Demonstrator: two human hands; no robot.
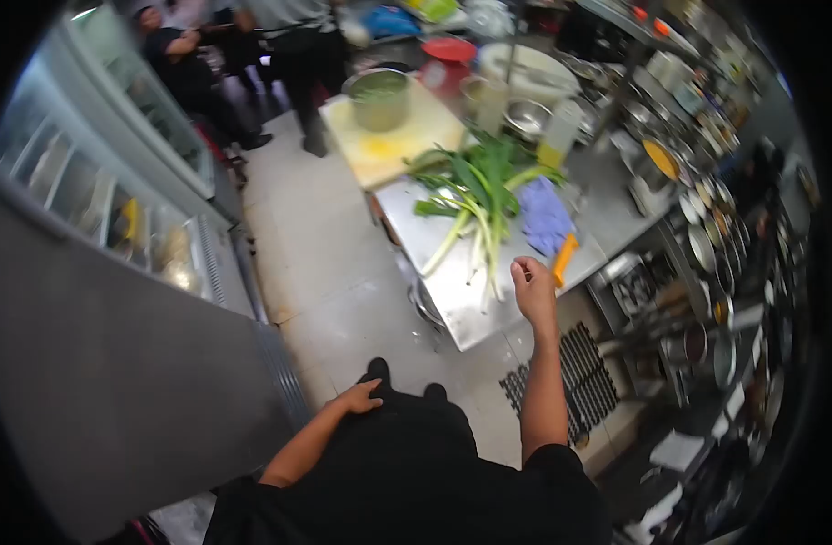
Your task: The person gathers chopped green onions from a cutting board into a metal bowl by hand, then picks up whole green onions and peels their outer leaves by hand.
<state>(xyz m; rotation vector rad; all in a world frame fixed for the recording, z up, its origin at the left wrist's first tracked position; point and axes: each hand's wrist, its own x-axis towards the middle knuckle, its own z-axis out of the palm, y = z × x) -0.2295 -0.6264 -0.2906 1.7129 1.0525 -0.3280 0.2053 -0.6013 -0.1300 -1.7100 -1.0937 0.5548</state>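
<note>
Stainless steel table (466,324), with leek-like greens (482,193) sprawled across it, white ends pointing at the near edge. Right hand (535,291) is just off that edge, grip pretty narrow, fingers curled, can't tell if fully closed, nothing visible in it; left hand (358,398) is down by the leg, grip loose, looks unloaded. My worry: that orange handle (566,261) sits right at the edge beside a purple cloth (545,216), so a careless wrist bump could knock it down. Cutting board (434,136) and pot (380,107) at the far end, pale tiled floor (325,241), black mat (587,374), people (179,77) in back.
</note>
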